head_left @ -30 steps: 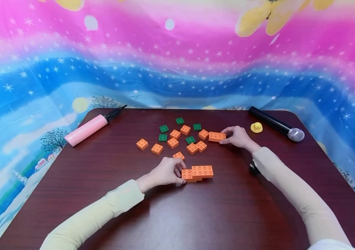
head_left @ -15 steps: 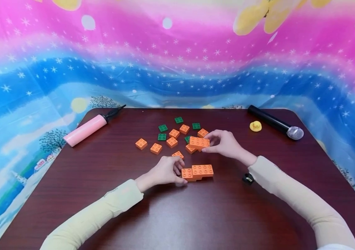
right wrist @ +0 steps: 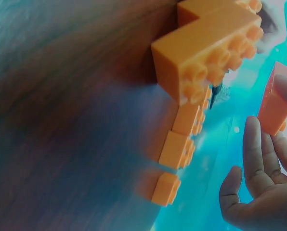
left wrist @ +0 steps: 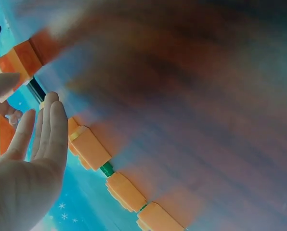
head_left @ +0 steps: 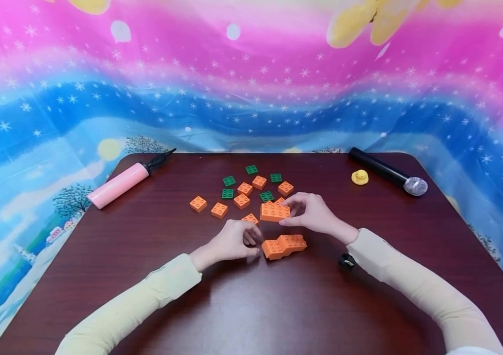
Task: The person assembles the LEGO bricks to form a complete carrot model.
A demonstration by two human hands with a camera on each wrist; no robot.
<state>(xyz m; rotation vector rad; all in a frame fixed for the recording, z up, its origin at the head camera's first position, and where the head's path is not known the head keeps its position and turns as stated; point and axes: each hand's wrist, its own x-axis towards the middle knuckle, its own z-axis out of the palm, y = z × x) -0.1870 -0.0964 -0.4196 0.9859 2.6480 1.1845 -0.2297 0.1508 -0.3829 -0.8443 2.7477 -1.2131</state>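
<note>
My right hand (head_left: 311,214) pinches a long orange toy building brick (head_left: 274,212) by its right end, raised above the table beyond the joined bricks. In the right wrist view, that held brick (right wrist: 276,103) sits between thumb and fingertips. Nearer me lie joined orange bricks (head_left: 293,242), a long brick offset on a lower one with a small square brick at the left, all turned at a slant. My left hand (head_left: 233,240) is just left of them, fingers bent loosely and a small gap from the bricks. The left wrist view shows the left hand (left wrist: 32,178) holding nothing, its fingers extended.
Several loose square orange bricks (head_left: 198,204) and flat green bricks (head_left: 228,194) are scattered beyond the hands. A pink hand pump (head_left: 118,185) lies back left. Back right are a yellow rubber duck (head_left: 359,177) and a black microphone (head_left: 382,166). A patterned cloth (head_left: 251,93) hangs behind the table.
My right hand has carried the long brick leftward and nearer me. The joined bricks have shifted slightly right and turned, leaving a gap to my left hand, which has barely moved.
</note>
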